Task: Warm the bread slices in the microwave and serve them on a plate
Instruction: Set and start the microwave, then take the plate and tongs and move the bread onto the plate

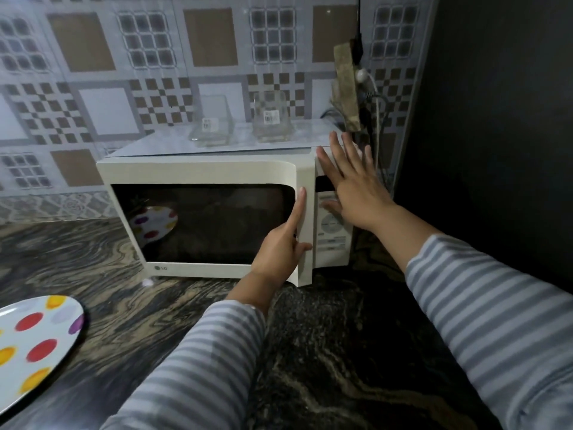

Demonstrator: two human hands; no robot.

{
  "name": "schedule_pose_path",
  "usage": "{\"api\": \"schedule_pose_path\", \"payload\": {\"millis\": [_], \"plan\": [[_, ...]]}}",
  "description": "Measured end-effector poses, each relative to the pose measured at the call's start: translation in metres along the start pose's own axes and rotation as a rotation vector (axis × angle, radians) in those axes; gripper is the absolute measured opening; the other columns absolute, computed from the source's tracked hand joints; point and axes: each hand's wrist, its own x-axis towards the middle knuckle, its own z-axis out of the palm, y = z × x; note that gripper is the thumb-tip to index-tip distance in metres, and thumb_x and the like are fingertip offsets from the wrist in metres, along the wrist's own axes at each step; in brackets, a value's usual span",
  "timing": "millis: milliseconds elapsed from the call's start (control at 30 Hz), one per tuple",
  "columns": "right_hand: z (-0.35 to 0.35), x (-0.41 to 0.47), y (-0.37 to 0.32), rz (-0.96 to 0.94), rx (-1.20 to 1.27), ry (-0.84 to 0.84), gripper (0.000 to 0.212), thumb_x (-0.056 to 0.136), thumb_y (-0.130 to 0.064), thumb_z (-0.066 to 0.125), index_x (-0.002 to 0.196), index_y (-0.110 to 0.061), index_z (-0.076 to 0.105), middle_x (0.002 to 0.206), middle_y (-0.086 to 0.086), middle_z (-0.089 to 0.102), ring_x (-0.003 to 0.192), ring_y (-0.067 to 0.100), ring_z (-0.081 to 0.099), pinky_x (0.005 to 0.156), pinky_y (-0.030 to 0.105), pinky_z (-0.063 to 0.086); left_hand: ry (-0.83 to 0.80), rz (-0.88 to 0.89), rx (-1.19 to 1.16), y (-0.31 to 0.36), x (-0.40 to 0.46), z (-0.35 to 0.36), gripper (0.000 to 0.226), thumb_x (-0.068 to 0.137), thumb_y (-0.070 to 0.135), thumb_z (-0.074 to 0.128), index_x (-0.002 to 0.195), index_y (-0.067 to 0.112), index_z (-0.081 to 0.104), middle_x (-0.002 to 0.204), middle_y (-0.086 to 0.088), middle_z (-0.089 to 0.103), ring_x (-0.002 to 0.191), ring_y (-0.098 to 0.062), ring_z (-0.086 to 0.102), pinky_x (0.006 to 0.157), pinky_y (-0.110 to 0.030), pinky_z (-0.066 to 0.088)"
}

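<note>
1. Right now the left hand [280,249] grips the free edge of the microwave door [198,218], index finger straight up along it, other fingers curled round the edge.
2. Meanwhile the right hand [350,187] lies spread flat against the control panel [330,231], bracing.
3. Likely risk: a hard pull could slide the LG microwave [217,169] and shake the two glass containers [242,122] on top.
4. Bread slices cannot be made out behind the dark window, so their direction is unknowable; the microwave's long axis runs left-right, door facing the person.
5. Waiting at lower left, the spotted plate [34,346] sits on the counter [310,352].
</note>
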Motion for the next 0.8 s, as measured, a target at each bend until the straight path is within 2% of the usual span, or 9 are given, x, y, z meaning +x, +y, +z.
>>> {"api": "schedule_pose_path", "payload": {"millis": [100,200,267,300,367,433,533,667,800], "plan": [[-0.017,-0.01,-0.001,0.037,0.15,-0.051,0.104,0.083,-0.031,0.061,0.15,-0.027,-0.018,0.157,0.005,-0.026,0.143,0.023,-0.028,0.115,0.055,-0.012,0.013,0.003,0.1,0.004,-0.007,-0.021,0.1,0.088,0.025,0.066,0.139,0.059,-0.014,0.104,0.004,0.059,0.079,-0.008,0.06,0.074,-0.034,0.055],[-0.034,-0.018,-0.004,0.052,0.302,-0.038,0.098,0.084,-0.039,0.058,0.151,-0.03,-0.013,0.159,0.001,-0.022,0.143,0.02,-0.027,0.114,0.056,-0.013,0.28,0.04,0.343,0.006,-0.01,-0.057,0.079,0.088,0.036,0.062,0.149,0.042,0.012,0.112,0.001,0.053,0.093,-0.016,0.056,0.071,-0.038,0.054],[-0.042,-0.018,-0.007,0.049,0.317,-0.001,0.093,0.086,-0.053,0.051,0.151,-0.033,-0.012,0.159,0.0,-0.021,0.143,0.018,-0.027,0.114,0.055,-0.015,0.418,0.052,0.527,0.006,-0.004,-0.084,0.074,0.085,0.046,0.061,0.148,0.031,0.025,0.125,-0.007,0.047,0.112,-0.025,0.048,0.088,-0.044,0.049],[-0.045,-0.015,-0.009,0.052,0.306,0.009,0.091,0.087,-0.06,0.047,0.151,-0.034,-0.012,0.159,-0.001,-0.022,0.143,0.018,-0.028,0.113,0.055,-0.015,0.419,0.015,0.6,0.005,0.001,-0.095,0.079,0.083,0.053,0.06,0.149,0.029,0.022,0.135,-0.008,0.04,0.124,-0.027,0.04,0.1,-0.045,0.041],[-0.05,-0.009,-0.012,0.064,0.275,-0.005,0.09,0.085,-0.07,0.039,0.15,-0.035,-0.013,0.158,-0.002,-0.024,0.142,0.017,-0.03,0.113,0.055,-0.015,0.307,-0.091,0.674,0.003,0.013,-0.115,0.098,0.076,0.07,0.055,0.151,0.029,0.006,0.155,-0.005,0.017,0.143,-0.026,0.014,0.116,-0.048,0.016],[-0.05,-0.005,-0.014,0.064,0.248,-0.038,0.088,0.085,-0.073,0.036,0.15,-0.038,-0.012,0.157,-0.002,-0.027,0.14,0.017,-0.034,0.114,0.056,-0.016,0.15,-0.187,0.706,0.001,0.021,-0.125,0.111,0.068,0.082,0.049,0.151,0.031,-0.006,0.16,0.003,-0.005,0.147,-0.019,-0.01,0.117,-0.054,-0.001],[-0.047,-0.004,-0.018,0.042,0.228,-0.064,0.079,0.089,-0.067,0.037,0.15,-0.041,-0.005,0.157,0.0,-0.026,0.14,0.018,-0.035,0.113,0.057,-0.017,-0.002,-0.257,0.729,0.0,0.025,-0.127,0.119,0.062,0.088,0.047,0.15,0.033,-0.011,0.16,0.009,-0.013,0.144,-0.015,-0.022,0.114,-0.062,-0.004],[-0.048,-0.008,-0.026,0.073,0.245,-0.042,0.066,0.095,-0.056,0.039,0.15,-0.043,0.006,0.159,0.0,-0.019,0.142,0.018,-0.031,0.113,0.058,-0.016,-0.02,-0.289,0.726,0.003,0.022,-0.127,0.121,0.059,0.089,0.048,0.15,0.034,-0.01,0.159,0.012,-0.014,0.144,-0.015,-0.024,0.112,-0.065,-0.003],[-0.055,-0.02,-0.04,0.102,0.241,-0.029,0.062,0.097,-0.052,0.039,0.15,-0.04,0.01,0.16,-0.004,-0.015,0.143,0.018,-0.029,0.11,0.056,-0.019,-0.038,-0.292,0.71,0.007,0.012,-0.13,0.123,0.056,0.09,0.051,0.15,0.036,-0.008,0.159,0.013,-0.014,0.144,-0.015,-0.024,0.111,-0.067,-0.002]]}}
